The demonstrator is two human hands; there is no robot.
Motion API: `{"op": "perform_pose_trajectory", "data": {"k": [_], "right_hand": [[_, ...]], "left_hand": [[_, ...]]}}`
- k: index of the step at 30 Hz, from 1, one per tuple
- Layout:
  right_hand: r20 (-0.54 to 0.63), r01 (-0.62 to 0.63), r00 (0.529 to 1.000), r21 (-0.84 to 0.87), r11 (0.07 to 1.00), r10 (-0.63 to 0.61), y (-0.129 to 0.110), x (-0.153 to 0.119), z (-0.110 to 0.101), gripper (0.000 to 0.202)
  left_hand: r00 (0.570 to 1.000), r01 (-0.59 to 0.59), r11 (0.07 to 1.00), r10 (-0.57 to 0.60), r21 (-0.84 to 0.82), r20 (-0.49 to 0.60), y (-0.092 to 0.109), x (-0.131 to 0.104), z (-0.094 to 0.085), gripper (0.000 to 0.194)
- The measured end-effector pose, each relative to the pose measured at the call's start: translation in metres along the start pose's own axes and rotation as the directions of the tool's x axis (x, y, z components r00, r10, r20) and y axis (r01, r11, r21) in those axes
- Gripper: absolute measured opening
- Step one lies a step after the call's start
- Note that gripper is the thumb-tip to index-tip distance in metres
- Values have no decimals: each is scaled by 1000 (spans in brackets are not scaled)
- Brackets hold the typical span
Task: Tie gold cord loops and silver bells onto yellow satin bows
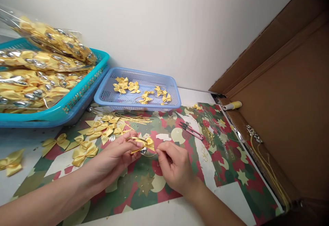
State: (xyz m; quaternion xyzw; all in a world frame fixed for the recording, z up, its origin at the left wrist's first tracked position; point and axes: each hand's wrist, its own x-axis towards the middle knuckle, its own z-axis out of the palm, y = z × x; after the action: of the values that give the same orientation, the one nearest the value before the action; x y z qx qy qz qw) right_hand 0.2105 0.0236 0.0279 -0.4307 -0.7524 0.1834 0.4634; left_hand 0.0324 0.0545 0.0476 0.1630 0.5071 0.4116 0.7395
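Between the fingers of my left hand point(123, 152) is a yellow ribbon bow point(148, 141) with a gold band looped around it. A small silver bell point(144, 150) hangs at the bow's underside. My right hand point(173, 162) is closed in a pinch just right of the bow, at the end of a thin gold cord point(151, 155) that runs from the bell. Left of my hands lie several loose yellow bows point(102, 128) on the patterned sheet. Gold strips point(136, 119) lie behind them.
A blue basket point(137, 105) holding several bows stands at the back. At the left, a teal basket point(77, 97) carries bagged bows. Pink-handled thread snips point(191, 130) lie right of centre. A cardboard wall point(282, 82) bounds the right, with a glue-like tube point(232, 105) beside it.
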Motion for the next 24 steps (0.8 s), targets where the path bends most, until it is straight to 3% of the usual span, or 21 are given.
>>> {"op": "perform_pose_trajectory", "data": {"k": [10,17,24], "right_hand": [[59,2,998,3,1000,-2,3,0,-1,23],[56,-55,997,74,996,51,4,1,-1,21],[49,-81,996,134,988,75,2,3,-3,19]], "left_hand": [[995,15,995,-25,95,99,-4,3,-8,30],[996,82,995,-84,55,28,-3,3,-5,33],[991,108,994,-111,34,79,-3,4,-6,29]]}}
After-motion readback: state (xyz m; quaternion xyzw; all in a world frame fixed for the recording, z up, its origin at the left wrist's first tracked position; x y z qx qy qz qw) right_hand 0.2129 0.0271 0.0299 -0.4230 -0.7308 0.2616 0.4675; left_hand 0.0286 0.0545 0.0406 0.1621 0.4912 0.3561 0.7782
